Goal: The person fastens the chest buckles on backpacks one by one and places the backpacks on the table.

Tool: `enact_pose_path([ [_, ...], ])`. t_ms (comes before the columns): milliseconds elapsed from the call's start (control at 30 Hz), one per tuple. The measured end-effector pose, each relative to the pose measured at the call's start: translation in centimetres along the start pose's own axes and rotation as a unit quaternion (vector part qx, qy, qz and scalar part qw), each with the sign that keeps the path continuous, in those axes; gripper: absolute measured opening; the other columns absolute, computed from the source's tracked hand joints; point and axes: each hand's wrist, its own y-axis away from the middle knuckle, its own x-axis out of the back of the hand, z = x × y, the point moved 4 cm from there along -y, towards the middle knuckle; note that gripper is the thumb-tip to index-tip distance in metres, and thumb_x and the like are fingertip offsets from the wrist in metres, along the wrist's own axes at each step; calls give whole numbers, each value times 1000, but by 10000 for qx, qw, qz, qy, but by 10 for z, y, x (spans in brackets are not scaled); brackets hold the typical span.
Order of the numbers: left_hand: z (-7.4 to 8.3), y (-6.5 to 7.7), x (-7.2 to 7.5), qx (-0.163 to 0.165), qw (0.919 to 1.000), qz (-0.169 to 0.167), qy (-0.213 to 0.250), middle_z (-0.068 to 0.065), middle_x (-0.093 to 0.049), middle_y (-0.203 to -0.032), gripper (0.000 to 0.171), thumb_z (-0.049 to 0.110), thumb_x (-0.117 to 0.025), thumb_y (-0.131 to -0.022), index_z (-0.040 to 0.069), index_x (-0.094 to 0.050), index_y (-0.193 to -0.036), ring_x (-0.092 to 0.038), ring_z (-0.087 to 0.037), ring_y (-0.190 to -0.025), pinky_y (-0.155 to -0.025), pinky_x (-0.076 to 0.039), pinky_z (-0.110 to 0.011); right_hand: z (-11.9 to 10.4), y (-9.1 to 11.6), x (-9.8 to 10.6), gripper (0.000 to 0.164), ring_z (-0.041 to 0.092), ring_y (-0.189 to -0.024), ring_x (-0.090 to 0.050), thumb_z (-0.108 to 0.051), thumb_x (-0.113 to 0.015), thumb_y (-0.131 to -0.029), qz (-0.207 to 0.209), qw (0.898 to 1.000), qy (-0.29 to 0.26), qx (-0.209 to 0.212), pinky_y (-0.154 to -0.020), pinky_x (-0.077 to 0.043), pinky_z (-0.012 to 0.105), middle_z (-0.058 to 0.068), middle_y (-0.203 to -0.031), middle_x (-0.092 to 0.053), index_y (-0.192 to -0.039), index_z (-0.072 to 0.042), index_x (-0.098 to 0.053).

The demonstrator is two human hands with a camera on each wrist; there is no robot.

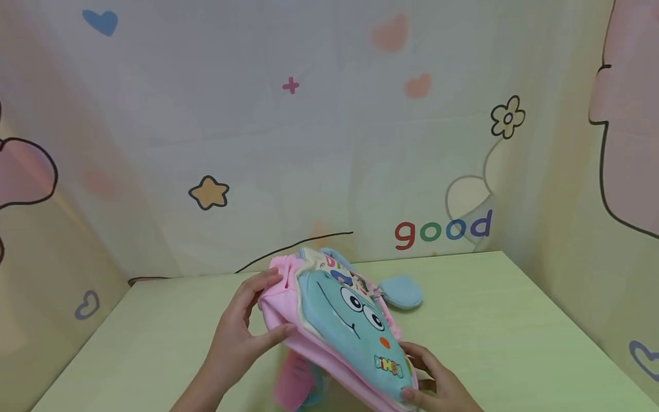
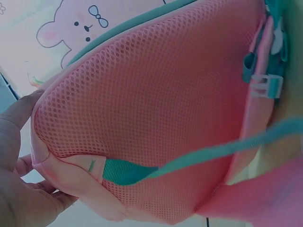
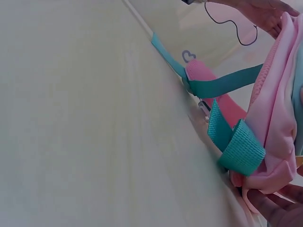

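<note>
The backpack (image 1: pixel 355 332) is tilted at 6 o'clock in the head view, the left hand (image 1: pixel 239 335) gripping its 10 o'clock corner and the right hand (image 1: pixel 440 380) its 4 o'clock end. The soft fabric might slip from either grip, and the loose teal strap (image 2: pixel 203 157) could snag or get trapped against the table (image 1: pixel 494 332) if the bag is lowered.
</note>
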Motion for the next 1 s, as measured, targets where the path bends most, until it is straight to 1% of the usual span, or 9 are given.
enact_pose_path([
  [67, 4, -2, 0, 130, 9999, 1, -79, 0, -48, -142, 66, 11, -83, -73, 20, -54, -132, -40, 4, -129, -103, -34, -6, 2, -1, -6, 64, -5, -112, -51, -22, -66, -91, -43, 9993, -329, -193, -83, -52, 22, 20, -144, -41, -145, -8, -34],
  [233, 15, -8, 2, 191, 9992, 24, -348, 4, -47, -144, 66, 15, -83, -74, 24, -54, -132, -41, -2, -132, -103, -34, -8, 5, -5, -19, 69, 25, -121, -51, -25, -66, -90, -114, 9949, -904, -434, -83, -52, 23, 21, -145, -38, -146, -6, -30],
  [300, 18, -9, 2, 155, 9989, 32, -448, 4, -47, -144, 66, 16, -83, -73, 25, -54, -131, -42, -6, -133, -103, -35, -12, 5, -7, -23, 70, 30, -123, -49, -25, -67, -90, -93, 9938, -1003, -470, -84, -52, 22, 22, -146, -37, -146, -5, -30],
  [367, 21, -11, 3, 128, 9983, 28, -560, 5, -47, -144, 66, 16, -83, -73, 26, -54, -131, -42, -9, -134, -106, -39, -22, 6, -9, -26, 71, 31, -125, -48, -25, -66, -90, -108, 9925, -1122, -465, -85, -51, 22, 22, -147, -36, -146, -5, -29],
  [500, 26, -13, 3, 34, 9980, 6, -632, 4, -46, -144, 66, 18, -84, -72, 26, -54, -131, -40, -19, -136, -106, -40, -52, 8, -11, -32, 71, 31, -129, -47, -25, -64, -92, -289, 9889, -1389, -449, -89, -50, 24, 23, -149, -34, -147, -3, -26],
  [567, 30, -13, 2, -61, 9979, -2, -651, 3, -46, -145, 66, 19, -84, -72, 25, -54, -131, -40, -23, -137, -103, -39, -61, 12, -12, -34, 70, 26, -130, -46, -24, -62, -94, -476, 9864, -1543, -314, -91, -49, 24, 22, -150, -34, -148, -1, -24],
  [667, 37, -14, 1, -198, 9972, -9, -719, 2, -45, -146, 66, 19, -83, -73, 25, -54, -132, -39, -25, -137, -101, -40, -63, 17, -15, -37, 70, 11, -126, -50, -22, -60, -95, -778, 9812, -1762, -73, -93, -48, 23, 18, -150, -36, -148, 1, -22],
  [767, 43, -15, -1, -364, 9963, -24, -780, 1, -45, -146, 67, 18, -83, -73, 24, -53, -132, -38, -24, -137, -99, -43, -61, 19, -17, -42, 70, -1, -119, -52, -22, -60, -95, -996, 9768, -1890, 123, -94, -48, 24, 21, -151, -34, -148, 2, -21],
  [1000, 50, -17, -3, -596, 9946, -106, -848, 2, -43, -147, 69, 18, -83, -73, 25, -52, -134, -35, -22, -138, -98, -45, -56, 22, -23, -51, 74, -1, -117, -52, -20, -60, -95, -1235, 9749, -1832, 268, -94, -49, 25, 37, -151, -18, -147, 8, -15],
])
